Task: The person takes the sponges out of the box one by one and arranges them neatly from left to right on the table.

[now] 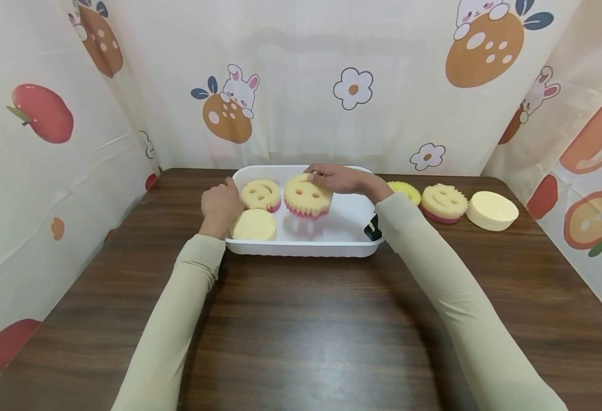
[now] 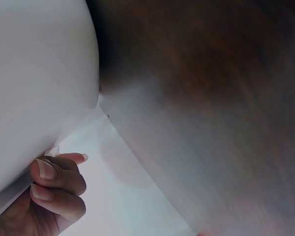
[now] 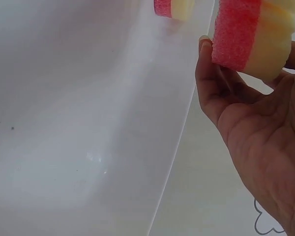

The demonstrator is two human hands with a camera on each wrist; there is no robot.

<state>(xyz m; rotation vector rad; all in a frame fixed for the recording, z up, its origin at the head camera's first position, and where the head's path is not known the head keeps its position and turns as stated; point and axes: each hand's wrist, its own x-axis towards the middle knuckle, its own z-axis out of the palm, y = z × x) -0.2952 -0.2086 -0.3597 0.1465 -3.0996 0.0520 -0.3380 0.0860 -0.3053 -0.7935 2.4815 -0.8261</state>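
My right hand (image 1: 338, 178) holds a scalloped face sponge (image 1: 308, 195), yellow over pink, above the middle of a white tray (image 1: 301, 249). In the right wrist view, the fingers curl about the edge of that two-layer sponge (image 3: 250, 37). My left hand (image 1: 221, 204) grips the left rim of the tray. The left wrist view shows its curled fingers (image 2: 64, 182) at the white wall. Inside the tray, at the left, lie another face sponge (image 1: 261, 195) and a plain round yellow sponge (image 1: 254, 225) in front of it.
Right of the tray, a bright yellow sponge (image 1: 405, 191), a face sponge (image 1: 443, 202) and a plain round sponge (image 1: 492, 210) stand in a row on the dark wooden table (image 1: 301, 319). A black item (image 1: 372, 228) shows beside the right sleeve. Printed curtains (image 1: 301, 85) enclose the table.
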